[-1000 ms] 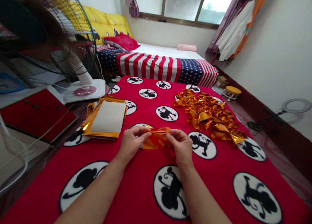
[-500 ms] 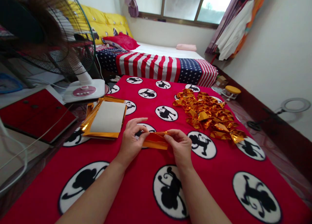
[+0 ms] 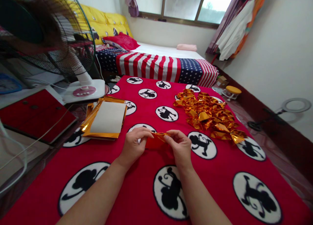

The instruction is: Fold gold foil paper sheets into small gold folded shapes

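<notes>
A folded sheet of gold foil paper [image 3: 157,141] is held up between my two hands over the red cloth, its shiny face reflecting red. My left hand [image 3: 135,142] is closed at its left end, fingers bent over the top edge. At the right end, my right hand [image 3: 180,145] pinches the paper between thumb and fingers. To the left lies a stack of foil paper sheets [image 3: 107,120], gold at the borders with a pale panel on top. A heap of folded gold foil pieces [image 3: 207,115] rests on the right.
The red cloth [image 3: 129,199] with black monkey figures in white ovals covers the work surface. An electric fan [image 3: 85,89] stands at the left edge. Behind is a bed [image 3: 156,67] with a flag-pattern cover. A yellow stool [image 3: 233,90] and ring light [image 3: 295,105] stand right.
My left fingers have curled down over the paper's top edge. The paper has tilted, and its face now looks red rather than orange. My right hand keeps its pinch.
</notes>
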### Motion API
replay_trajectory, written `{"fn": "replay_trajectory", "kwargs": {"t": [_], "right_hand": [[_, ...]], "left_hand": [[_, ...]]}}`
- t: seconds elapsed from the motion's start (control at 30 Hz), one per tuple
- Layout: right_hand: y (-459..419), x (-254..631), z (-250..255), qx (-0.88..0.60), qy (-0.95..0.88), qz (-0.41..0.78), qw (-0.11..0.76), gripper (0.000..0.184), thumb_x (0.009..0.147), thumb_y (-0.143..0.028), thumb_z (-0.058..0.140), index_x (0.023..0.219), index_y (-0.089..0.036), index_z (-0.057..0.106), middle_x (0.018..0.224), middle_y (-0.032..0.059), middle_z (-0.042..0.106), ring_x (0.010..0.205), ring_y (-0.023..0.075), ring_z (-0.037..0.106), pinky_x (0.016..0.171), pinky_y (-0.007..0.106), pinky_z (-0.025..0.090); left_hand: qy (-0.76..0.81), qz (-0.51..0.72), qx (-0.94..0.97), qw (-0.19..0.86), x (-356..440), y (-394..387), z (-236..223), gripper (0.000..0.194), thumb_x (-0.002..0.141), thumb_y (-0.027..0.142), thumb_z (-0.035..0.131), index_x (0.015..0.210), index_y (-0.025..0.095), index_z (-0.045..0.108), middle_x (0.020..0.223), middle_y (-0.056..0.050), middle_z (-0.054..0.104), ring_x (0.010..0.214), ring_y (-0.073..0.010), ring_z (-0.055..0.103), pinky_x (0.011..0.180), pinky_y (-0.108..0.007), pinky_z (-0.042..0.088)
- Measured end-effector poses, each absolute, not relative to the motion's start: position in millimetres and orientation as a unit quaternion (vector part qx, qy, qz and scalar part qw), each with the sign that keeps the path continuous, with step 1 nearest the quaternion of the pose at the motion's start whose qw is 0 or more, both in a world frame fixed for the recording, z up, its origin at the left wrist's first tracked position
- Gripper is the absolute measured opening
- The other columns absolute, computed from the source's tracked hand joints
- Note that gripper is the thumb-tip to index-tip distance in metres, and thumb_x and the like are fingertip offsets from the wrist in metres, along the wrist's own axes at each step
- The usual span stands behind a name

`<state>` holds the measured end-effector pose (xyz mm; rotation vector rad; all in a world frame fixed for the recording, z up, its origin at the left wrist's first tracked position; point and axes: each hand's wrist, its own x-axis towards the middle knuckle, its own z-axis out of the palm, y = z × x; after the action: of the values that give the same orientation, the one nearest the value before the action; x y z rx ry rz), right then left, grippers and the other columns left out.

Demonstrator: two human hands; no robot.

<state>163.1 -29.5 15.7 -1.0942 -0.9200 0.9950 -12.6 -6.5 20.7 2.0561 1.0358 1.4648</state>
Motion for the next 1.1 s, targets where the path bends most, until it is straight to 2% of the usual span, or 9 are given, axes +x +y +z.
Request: {"fn": "replay_trajectory", "kwargs": {"t": [0.17,0.27,0.37,0.5,0.63,0.73,0.93,1.1], "right_hand": [[-30,163,16,-0.480,-0.410,0.435,0.642,0.018,0.067,-0.027,0.082,0.078,-0.019,0.071,0.072,-0.0002,0.070,0.064,0.0121,0.062,0.062,0.023,0.050],[-30,163,15,-0.474,-0.407,0.441,0.644,0.018,0.067,-0.027,0.082,0.079,-0.019,0.070,0.072,-0.0003,0.069,0.064,0.0119,0.062,0.062,0.023,0.050],[-31,162,15,-0.471,-0.409,0.441,0.645,0.018,0.067,-0.026,0.082,0.078,-0.019,0.070,0.073,-0.0003,0.069,0.065,0.0120,0.063,0.062,0.023,0.051],[-31,160,16,-0.471,-0.417,0.433,0.646,0.017,0.067,-0.025,0.082,0.078,-0.019,0.071,0.073,-0.0006,0.070,0.065,0.0117,0.063,0.062,0.022,0.051],[-32,160,16,-0.470,-0.422,0.432,0.644,0.016,0.068,-0.025,0.082,0.079,-0.020,0.071,0.072,-0.0009,0.070,0.064,0.0116,0.063,0.062,0.023,0.052],[-32,159,17,-0.467,-0.424,0.427,0.648,0.015,0.067,-0.024,0.081,0.078,-0.020,0.071,0.072,-0.0007,0.070,0.065,0.0124,0.063,0.063,0.024,0.052],[-33,159,20,-0.469,-0.428,0.423,0.647,0.016,0.067,-0.023,0.081,0.080,-0.020,0.072,0.073,-0.0005,0.071,0.066,0.0128,0.064,0.064,0.024,0.052],[-32,159,18,-0.458,-0.430,0.430,0.648,0.023,0.068,-0.023,0.081,0.088,-0.021,0.070,0.076,-0.0015,0.069,0.068,0.0122,0.063,0.065,0.023,0.052]], "left_hand": [[0.369,0.523,0.754,0.146,-11,-11,25,0.022,0.077,0.002,0.055,0.083,0.018,0.070,0.088,-0.006,0.071,0.086,-0.0173,0.067,0.082,-0.030,0.053],[0.370,0.523,0.757,0.126,-9,-13,29,0.013,0.075,0.008,0.067,0.084,0.017,0.069,0.088,-0.006,0.071,0.085,-0.0175,0.066,0.080,-0.030,0.054],[0.376,0.531,0.751,0.115,-8,-14,31,0.009,0.074,0.017,0.076,0.080,0.017,0.069,0.083,-0.004,0.071,0.080,-0.0160,0.066,0.077,-0.028,0.054],[0.408,0.537,0.726,0.131,-6,-14,28,0.013,0.076,0.023,0.076,0.073,0.018,0.064,0.074,-0.001,0.069,0.071,-0.0135,0.064,0.070,-0.025,0.052],[0.465,0.536,0.676,0.200,-5,-14,24,0.025,0.072,0.023,0.080,0.090,0.018,0.063,0.076,0.002,0.067,0.065,-0.0113,0.064,0.063,-0.021,0.051],[0.451,0.520,0.681,0.250,-5,-13,25,0.035,0.072,0.020,0.079,0.104,0.020,0.066,0.079,0.001,0.068,0.067,-0.0113,0.064,0.062,-0.020,0.051],[0.404,0.507,0.697,0.307,-8,-10,31,0.006,0.076,0.020,0.076,0.081,0.019,0.074,0.072,-0.001,0.064,0.062,-0.0102,0.056,0.056,-0.020,0.044],[0.400,0.508,0.684,0.337,-9,-10,32,0.003,0.075,0.019,0.076,0.077,0.019,0.075,0.068,0.000,0.061,0.060,-0.0099,0.053,0.053,-0.020,0.041]]}}
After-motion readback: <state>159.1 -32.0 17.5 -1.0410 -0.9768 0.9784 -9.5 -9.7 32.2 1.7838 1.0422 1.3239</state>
